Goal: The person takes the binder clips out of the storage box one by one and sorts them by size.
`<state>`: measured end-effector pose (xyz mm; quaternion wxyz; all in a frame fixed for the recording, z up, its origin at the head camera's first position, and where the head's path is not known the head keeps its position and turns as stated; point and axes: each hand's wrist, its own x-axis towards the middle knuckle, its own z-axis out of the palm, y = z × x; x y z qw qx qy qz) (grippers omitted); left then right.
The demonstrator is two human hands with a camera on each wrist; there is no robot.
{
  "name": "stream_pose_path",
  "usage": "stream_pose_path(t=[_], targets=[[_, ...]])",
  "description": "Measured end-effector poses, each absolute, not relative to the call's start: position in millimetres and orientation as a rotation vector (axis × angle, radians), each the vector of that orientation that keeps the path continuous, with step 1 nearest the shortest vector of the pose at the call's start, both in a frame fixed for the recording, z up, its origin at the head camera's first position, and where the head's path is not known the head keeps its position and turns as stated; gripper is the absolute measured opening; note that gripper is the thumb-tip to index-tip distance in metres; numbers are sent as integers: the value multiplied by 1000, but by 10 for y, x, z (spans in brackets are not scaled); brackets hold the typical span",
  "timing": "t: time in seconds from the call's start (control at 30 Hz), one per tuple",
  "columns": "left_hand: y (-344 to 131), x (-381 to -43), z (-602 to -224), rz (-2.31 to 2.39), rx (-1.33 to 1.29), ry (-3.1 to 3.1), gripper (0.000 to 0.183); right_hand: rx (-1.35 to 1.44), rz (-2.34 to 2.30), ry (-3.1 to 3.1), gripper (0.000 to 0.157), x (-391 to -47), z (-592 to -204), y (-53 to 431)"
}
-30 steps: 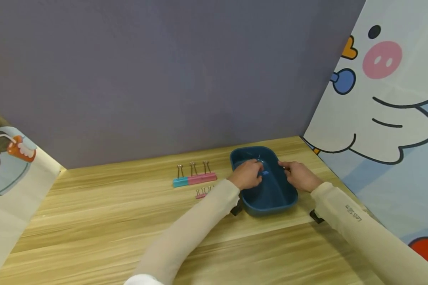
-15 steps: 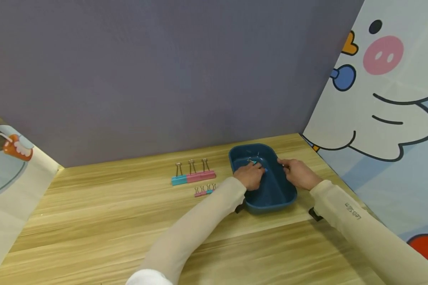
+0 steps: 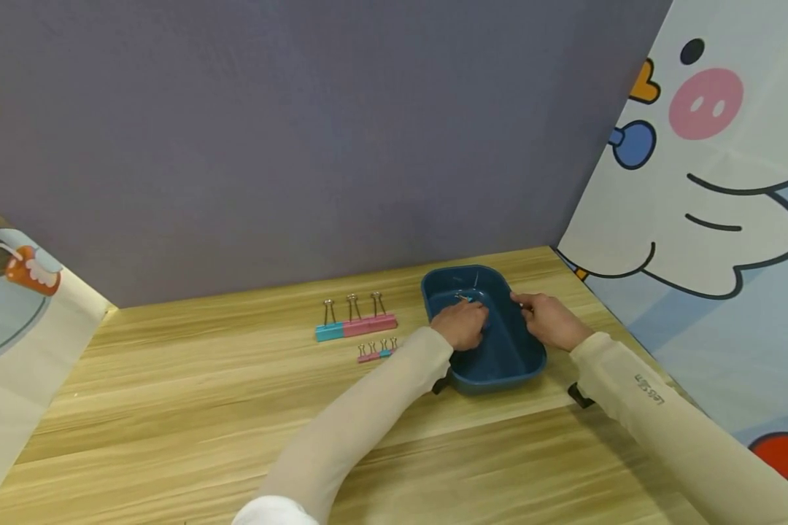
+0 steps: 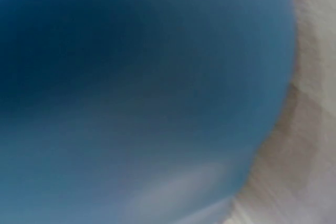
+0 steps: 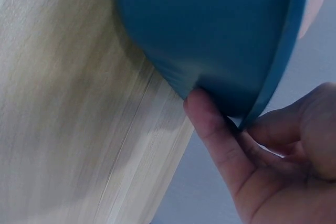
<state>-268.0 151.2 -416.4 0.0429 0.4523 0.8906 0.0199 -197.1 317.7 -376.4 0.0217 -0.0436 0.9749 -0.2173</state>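
Note:
A dark blue plastic bin (image 3: 499,361) stands on the wooden table. My right hand (image 3: 551,321) grips its right rim, and in the right wrist view the thumb and fingers pinch the bin's edge from both sides. My left hand (image 3: 461,325) reaches down inside, fingers bent toward the floor of the bin. Just beyond its fingers lies a small teal binder clip (image 3: 468,298) with metal handles. The left fingertips are hidden, so I cannot tell whether they hold anything. The bin's wall (image 4: 157,103) fills most of the blurred left wrist view.
Left of the bin, large binder clips, one blue (image 3: 330,332) and others pink (image 3: 371,325), stand in a row. A second row of small pink and teal clips (image 3: 376,354) lies nearer, beside my left sleeve. A grey panel (image 3: 269,146) rises behind the table.
My left hand has shifted slightly right and toward me inside the bin, bringing the teal clip into sight. A small blue piece seen earlier is now covered by its fingers. My right hand keeps its grip.

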Motion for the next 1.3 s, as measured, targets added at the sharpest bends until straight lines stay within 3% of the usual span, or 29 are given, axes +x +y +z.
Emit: stream_pose_path(t=[0.2,0.53,1.0,1.3], targets=[[1498,-2685,-4163,105,1422,2691,38,-139,-640,3039,39,-1972,-3769,3175],[1482,-2684,-4152,120,1504,2651,7,-133,-629,3044,39,-1968,-3760,3176],[1463,-2675,-4134,177,1538,2567,17,-122,-646,3026,40,-1959,-3756,3182],[1467,-2727,-4134,291,1621,2506,14,-124,-649,3028,40,-1968,-3776,3188]])
